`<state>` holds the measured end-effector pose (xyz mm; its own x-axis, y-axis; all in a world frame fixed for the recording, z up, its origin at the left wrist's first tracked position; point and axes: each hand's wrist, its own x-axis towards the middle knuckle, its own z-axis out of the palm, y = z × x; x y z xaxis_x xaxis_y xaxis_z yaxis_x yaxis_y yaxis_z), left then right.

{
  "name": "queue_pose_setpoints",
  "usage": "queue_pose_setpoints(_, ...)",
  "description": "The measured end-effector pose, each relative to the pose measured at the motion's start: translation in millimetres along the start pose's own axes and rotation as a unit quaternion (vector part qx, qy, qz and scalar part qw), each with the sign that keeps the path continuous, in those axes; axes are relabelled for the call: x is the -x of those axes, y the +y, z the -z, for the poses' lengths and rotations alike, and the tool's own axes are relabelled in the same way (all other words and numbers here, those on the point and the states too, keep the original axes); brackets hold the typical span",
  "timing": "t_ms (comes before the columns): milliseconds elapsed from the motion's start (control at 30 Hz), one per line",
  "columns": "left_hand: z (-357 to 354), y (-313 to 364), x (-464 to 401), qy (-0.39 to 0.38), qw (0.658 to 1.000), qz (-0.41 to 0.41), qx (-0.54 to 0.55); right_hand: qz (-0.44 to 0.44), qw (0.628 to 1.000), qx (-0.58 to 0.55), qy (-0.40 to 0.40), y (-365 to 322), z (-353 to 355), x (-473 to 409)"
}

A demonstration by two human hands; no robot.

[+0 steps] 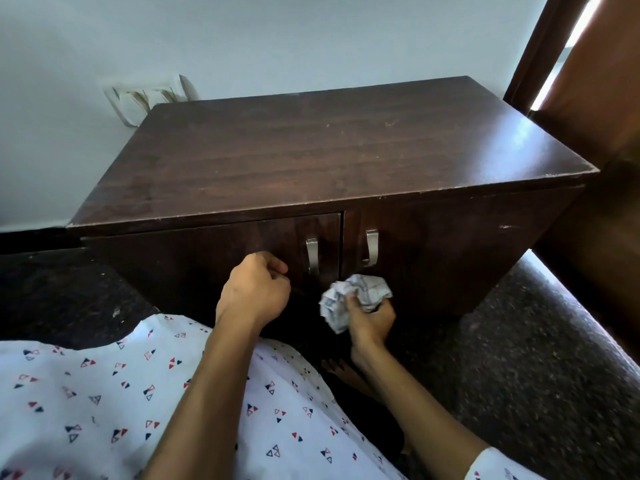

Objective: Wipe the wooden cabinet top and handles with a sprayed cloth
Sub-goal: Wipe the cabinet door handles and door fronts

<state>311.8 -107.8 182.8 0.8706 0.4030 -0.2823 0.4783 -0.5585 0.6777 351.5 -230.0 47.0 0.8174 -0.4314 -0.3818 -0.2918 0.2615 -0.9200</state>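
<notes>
A dark wooden cabinet (325, 150) stands against the wall, its top bare and its two doors closed. Each door carries a silver handle: the left handle (312, 256) and the right handle (371, 248). My right hand (372, 320) grips a crumpled white cloth (349, 299) just below the two handles, in front of the doors. My left hand (258, 289) is curled into a loose fist, holding nothing, in front of the left door, just left of the left handle.
A white wall with a worn switch plate (152, 98) rises behind the cabinet. A brown wooden frame (588, 109) stands at the right. Dark speckled floor (540, 358) surrounds the cabinet. My patterned white garment (104, 410) fills the lower left.
</notes>
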Motion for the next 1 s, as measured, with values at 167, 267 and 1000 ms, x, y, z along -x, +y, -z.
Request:
queue_pose_setpoints(167, -1, 0, 1, 0.006, 1.0, 0.007, -0.004, -0.078, 0.994, 0.002, -0.08, 0, -35, 33)
queue_pose_setpoints(267, -1, 2, 1, 0.008, 1.0, 0.007, 0.006, -0.072, 0.98, 0.005, -0.183, 0, -49, 50)
queue_pose_setpoints(1000, 1, 7, 8, 0.03, 0.999, 0.038, -0.019, -0.138, 0.989, -0.035, 0.027, -11, -18, 19)
